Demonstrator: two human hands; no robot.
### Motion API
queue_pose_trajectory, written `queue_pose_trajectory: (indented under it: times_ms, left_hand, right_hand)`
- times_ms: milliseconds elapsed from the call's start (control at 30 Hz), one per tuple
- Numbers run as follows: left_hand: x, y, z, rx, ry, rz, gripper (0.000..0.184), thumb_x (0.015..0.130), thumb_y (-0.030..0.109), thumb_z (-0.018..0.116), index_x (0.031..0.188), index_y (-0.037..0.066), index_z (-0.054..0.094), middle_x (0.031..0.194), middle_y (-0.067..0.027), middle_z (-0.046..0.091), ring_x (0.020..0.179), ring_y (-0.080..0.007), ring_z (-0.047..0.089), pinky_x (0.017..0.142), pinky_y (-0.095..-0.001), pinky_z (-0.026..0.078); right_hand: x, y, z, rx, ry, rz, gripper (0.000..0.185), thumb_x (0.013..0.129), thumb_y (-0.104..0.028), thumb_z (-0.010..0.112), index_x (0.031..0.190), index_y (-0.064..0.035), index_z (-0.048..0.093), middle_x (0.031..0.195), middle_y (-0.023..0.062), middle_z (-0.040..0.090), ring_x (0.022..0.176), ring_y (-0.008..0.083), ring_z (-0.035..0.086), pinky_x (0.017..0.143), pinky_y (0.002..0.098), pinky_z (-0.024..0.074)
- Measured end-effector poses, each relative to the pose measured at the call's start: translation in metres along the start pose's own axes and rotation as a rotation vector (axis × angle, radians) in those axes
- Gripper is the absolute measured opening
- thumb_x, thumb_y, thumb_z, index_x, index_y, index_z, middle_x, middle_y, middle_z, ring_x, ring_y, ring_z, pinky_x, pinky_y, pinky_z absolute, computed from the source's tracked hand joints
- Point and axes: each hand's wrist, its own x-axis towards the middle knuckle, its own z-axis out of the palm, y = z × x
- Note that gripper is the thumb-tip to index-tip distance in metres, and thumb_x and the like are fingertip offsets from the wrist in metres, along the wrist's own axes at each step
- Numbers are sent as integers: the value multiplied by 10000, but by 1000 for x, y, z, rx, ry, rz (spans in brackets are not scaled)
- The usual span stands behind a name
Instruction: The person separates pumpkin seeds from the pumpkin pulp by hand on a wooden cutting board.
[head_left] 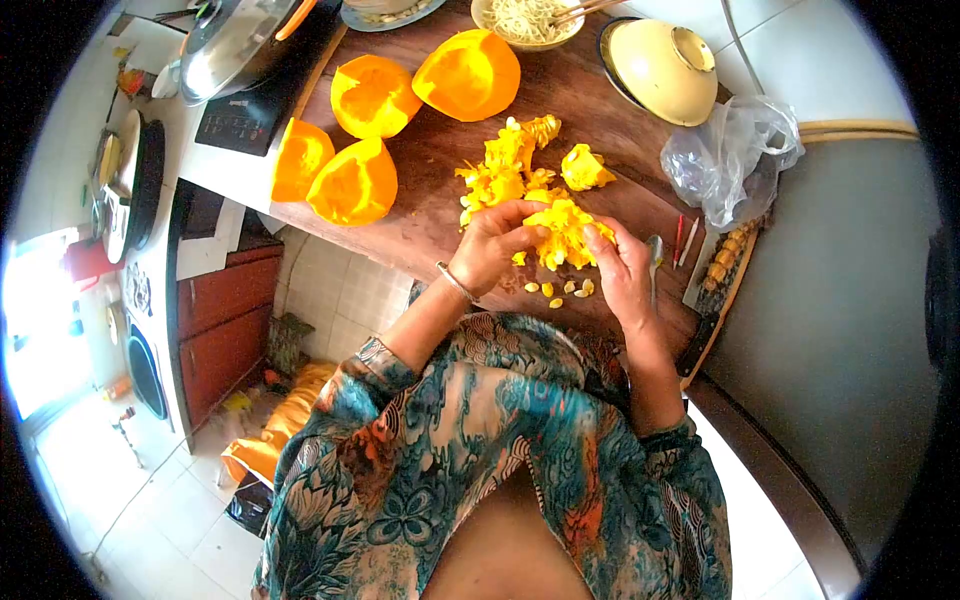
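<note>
Between my two hands is a clump of stringy pumpkin pulp, held just over the wooden counter. My left hand, with a bracelet at the wrist, pinches its left side. On the right side, the fingers of my right hand press into the same clump. Several loose pumpkin seeds lie on the wood below. More pulp is heaped just beyond my hands, with a separate lump to its right. Scooped-out pumpkin pieces sit at the back left, cut faces showing.
A spoon lies right of my right hand, near red pens. Farther back are an upturned yellow bowl, a crumpled plastic bag and a bowl of shreds with chopsticks. A lidded pan stands at the left.
</note>
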Motion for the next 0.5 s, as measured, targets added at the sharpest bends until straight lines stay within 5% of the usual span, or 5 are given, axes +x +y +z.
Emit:
queue_pose_trajectory:
  times_ms: [367,500]
  left_hand:
    - [6,9,14,-128,-153,11,282,825,1,576,1107,-15,567,980,-39,610,838,-96,580,735,-221,483]
    - [11,-4,7,-92,-94,2,335,815,-14,508,1148,-25,545,1069,-63,612,968,-139,582,868,-271,459]
  right_hand:
    - [0,3,-2,160,-11,66,208,866,-124,587,1027,5,613,888,27,635,819,76,561,742,224,456]
    - [2,-2,-1,407,-81,161,300,861,-114,592,1137,-4,556,958,33,614,829,99,562,745,225,464]
